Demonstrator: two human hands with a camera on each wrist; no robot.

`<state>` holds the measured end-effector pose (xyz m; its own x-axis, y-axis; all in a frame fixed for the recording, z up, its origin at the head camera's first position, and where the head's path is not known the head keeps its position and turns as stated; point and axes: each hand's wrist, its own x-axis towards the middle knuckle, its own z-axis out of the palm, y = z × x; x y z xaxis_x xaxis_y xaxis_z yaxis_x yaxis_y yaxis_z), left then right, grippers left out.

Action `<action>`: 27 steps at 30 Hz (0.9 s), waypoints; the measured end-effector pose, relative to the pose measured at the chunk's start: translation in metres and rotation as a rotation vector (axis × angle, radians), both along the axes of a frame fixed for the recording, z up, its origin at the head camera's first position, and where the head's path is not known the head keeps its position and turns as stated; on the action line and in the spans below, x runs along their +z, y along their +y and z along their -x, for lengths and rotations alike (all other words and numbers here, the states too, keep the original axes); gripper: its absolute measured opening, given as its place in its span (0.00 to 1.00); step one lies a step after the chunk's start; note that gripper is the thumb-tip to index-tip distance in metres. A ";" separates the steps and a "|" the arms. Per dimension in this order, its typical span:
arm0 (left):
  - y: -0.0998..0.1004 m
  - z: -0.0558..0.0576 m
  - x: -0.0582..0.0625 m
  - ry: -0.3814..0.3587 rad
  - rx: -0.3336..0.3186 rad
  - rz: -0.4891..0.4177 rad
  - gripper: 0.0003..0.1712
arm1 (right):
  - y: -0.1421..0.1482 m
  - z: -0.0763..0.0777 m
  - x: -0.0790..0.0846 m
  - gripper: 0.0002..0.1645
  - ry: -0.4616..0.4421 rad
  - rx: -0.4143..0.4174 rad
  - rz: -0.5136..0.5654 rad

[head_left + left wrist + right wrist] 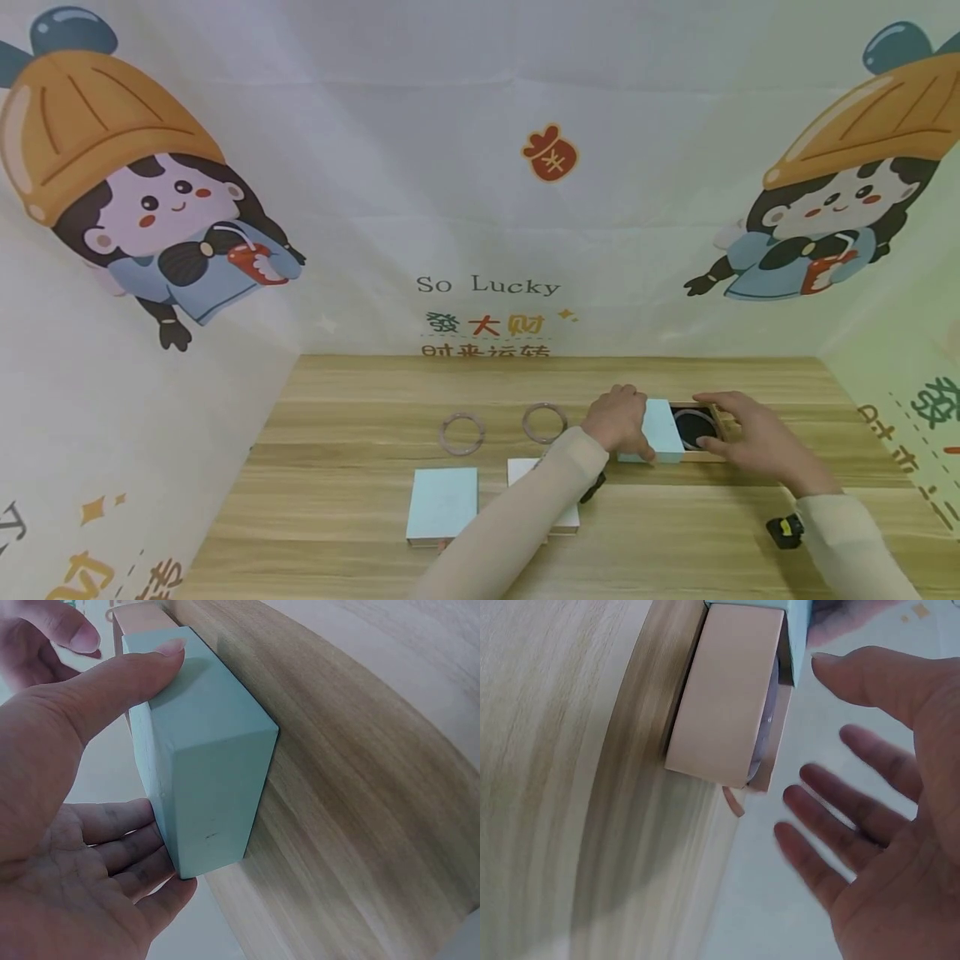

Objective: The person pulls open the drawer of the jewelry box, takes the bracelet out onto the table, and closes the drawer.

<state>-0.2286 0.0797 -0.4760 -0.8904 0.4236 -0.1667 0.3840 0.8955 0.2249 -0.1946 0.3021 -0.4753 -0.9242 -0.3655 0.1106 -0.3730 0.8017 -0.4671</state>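
Observation:
My left hand (pixel 617 419) grips the light blue sleeve (pixel 660 429) of a slide-out jewelry box, thumb on the near side and fingers on the far side. From its right end the pinkish-tan drawer (pixel 724 694) sticks out part way. Inside the drawer, a pale purplish bangle (pixel 762 735) lies on a black cushion (pixel 692 431). Over the drawer's right end hovers my right hand (pixel 753 437), fingers spread; in the right wrist view they are apart from the drawer, holding nothing. A small tan pull tab (pixel 733 802) hangs at the drawer's end.
Two more bangles lie on the wooden table (pixel 337 433): a left bangle (pixel 442 433) and a right bangle (pixel 545 406). In front of them are a light blue box (pixel 442 504) and a white box (pixel 523 469), partly covered by my left forearm. Printed cloth walls surround the table.

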 end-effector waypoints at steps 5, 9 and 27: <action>-0.001 0.001 -0.003 -0.004 -0.004 0.004 0.49 | -0.008 0.003 0.000 0.32 0.065 0.065 -0.044; 0.000 0.000 -0.004 -0.009 -0.006 0.008 0.48 | -0.012 0.005 -0.002 0.29 0.043 0.082 -0.089; -0.001 0.000 -0.001 0.014 -0.016 0.030 0.45 | -0.027 0.024 0.006 0.34 -0.109 0.105 -0.258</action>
